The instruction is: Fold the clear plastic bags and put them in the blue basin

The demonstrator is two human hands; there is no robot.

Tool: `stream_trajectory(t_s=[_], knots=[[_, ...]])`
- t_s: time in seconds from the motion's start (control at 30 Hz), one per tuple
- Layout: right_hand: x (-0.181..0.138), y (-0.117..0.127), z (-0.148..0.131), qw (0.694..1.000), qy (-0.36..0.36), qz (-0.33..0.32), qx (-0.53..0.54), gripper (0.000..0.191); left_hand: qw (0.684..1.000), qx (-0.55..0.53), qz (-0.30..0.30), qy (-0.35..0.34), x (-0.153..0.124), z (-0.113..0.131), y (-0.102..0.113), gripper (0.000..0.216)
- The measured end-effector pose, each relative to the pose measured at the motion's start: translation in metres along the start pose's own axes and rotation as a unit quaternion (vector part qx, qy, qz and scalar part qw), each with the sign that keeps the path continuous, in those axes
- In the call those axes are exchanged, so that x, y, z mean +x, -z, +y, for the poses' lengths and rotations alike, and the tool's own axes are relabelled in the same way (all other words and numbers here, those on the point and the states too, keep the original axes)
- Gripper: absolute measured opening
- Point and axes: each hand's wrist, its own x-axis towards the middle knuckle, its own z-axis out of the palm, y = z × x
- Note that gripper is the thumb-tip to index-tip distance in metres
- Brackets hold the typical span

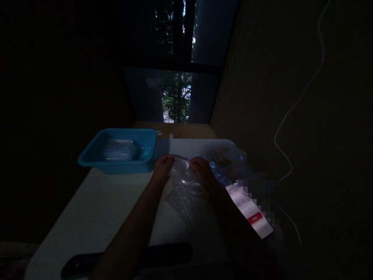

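Both hands pinch the upper edge of a clear plastic bag (pixel 186 186), which hangs and spreads down over the white table. My left hand (pixel 163 168) grips its left corner, fingers closed. On the right corner, my right hand (pixel 201 169) is closed in the same way. The bag looks thin and wrinkled, and light glints off its folds. Crumpled clear plastic (pixel 223 169) lies just right of my right hand. Left of my left hand stands a blue basin (pixel 128 167) with a wrapped clear plastic bundle (pixel 121 149) inside it.
A lit phone (pixel 249 210) lies at the right edge of the white table (pixel 116 206). A long dark object (pixel 169 253) lies near the front edge, under my forearms. Small items (pixel 174 135) sit on the ledge below the window. A white cable (pixel 287 116) hangs down the right wall.
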Motion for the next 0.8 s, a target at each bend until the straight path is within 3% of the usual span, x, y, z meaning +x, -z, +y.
stream_trajectory(t_s=[0.37,0.63,0.8], knots=[[0.0004,0.0026,-0.0003,1.000,0.016,0.009,-0.010,0.017,1.000,0.009,-0.006,0.008,-0.0036,0.0036,-0.0014,0.021],[0.0022,-0.0027,0.0045,0.994,-0.014,0.035,0.104,0.020,1.000,0.008,-0.015,-0.001,-0.0024,0.0016,0.0000,0.018],[-0.0004,0.0006,-0.0039,0.999,-0.001,0.019,0.040,0.017,1.000,0.006,-0.020,0.006,-0.0035,0.0029,-0.0001,0.020]])
